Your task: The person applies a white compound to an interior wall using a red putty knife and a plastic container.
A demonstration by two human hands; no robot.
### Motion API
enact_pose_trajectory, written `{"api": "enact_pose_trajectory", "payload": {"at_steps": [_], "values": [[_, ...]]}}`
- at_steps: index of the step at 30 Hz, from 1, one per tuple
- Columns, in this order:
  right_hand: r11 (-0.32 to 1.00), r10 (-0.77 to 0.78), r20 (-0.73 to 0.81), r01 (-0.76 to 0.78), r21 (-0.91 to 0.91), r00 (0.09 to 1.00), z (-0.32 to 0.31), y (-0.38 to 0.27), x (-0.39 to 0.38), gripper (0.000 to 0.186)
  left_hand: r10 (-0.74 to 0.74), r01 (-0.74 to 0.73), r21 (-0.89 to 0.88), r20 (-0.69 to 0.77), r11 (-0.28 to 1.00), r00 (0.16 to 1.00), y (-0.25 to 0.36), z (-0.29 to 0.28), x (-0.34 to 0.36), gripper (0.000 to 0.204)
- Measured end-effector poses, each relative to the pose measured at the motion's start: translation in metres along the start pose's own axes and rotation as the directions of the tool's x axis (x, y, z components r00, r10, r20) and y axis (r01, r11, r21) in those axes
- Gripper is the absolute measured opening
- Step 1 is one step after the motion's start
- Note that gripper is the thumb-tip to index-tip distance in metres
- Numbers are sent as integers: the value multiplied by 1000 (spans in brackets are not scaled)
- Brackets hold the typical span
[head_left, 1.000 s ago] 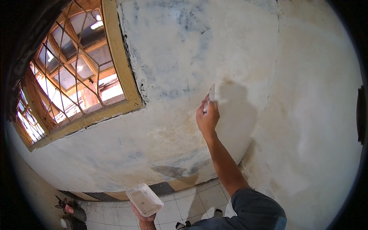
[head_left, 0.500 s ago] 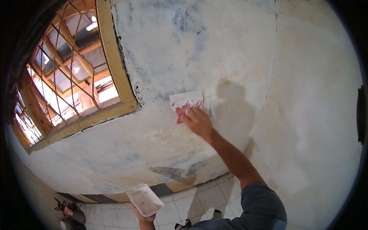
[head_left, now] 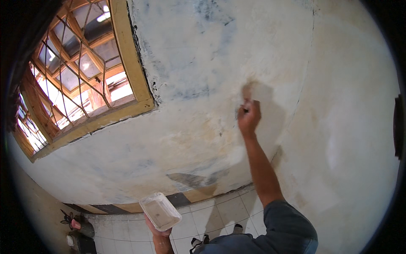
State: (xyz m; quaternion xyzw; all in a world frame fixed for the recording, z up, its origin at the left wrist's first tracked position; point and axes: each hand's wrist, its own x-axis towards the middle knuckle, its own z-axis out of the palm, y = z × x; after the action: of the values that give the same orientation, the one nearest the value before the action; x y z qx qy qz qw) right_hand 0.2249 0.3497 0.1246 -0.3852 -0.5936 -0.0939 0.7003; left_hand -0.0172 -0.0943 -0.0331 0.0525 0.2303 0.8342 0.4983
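In my left hand (head_left: 157, 227) rests a white rectangular plastic tub (head_left: 160, 211), gripped from below and at its side. A pale layer coats its inside. My right arm reaches up to the wall (head_left: 190, 139), and the right hand (head_left: 250, 118) is closed close to the plaster, right of the window. It holds a flat filling scraper (head_left: 248, 101), turned nearly edge-on, so its blade barely shows. Bluish-grey and tan patches mark the off-white wall around it.
A yellow-framed window (head_left: 144, 106) with a metal grille (head_left: 82, 59) is at upper left. Below the wall run a dark-and-tan striped border (head_left: 179, 199) and a white tiled floor (head_left: 198, 220). Dark containers (head_left: 84, 237) stand at lower left. A wall corner lies to the right.
My right hand has moved right and slightly up, turning the scraper from face-on to nearly edge-on. The left hand with the tub has stayed almost in place, the tub a little higher.
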Motion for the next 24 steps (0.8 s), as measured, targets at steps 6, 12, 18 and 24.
{"api": "enact_pose_trajectory", "payload": {"at_steps": [6,12,18,24], "values": [[869,-461,723,94,486,514,61,-162,-112,29,-9,9,-27,-23,1000,1000,5,-1,-8,62],[803,-568,240,466,373,787,-8,-124,-144,27,18,-21,-67,-47,998,999,12,1,-8,59],[994,-98,194,104,-22,976,25,-50,-51,10,30,-32,-33,-70,999,997,8,-8,-6,58],[715,-683,350,490,499,641,5,-111,-146,7,-10,11,5,-49,1000,999,-3,-3,-1,57]]}}
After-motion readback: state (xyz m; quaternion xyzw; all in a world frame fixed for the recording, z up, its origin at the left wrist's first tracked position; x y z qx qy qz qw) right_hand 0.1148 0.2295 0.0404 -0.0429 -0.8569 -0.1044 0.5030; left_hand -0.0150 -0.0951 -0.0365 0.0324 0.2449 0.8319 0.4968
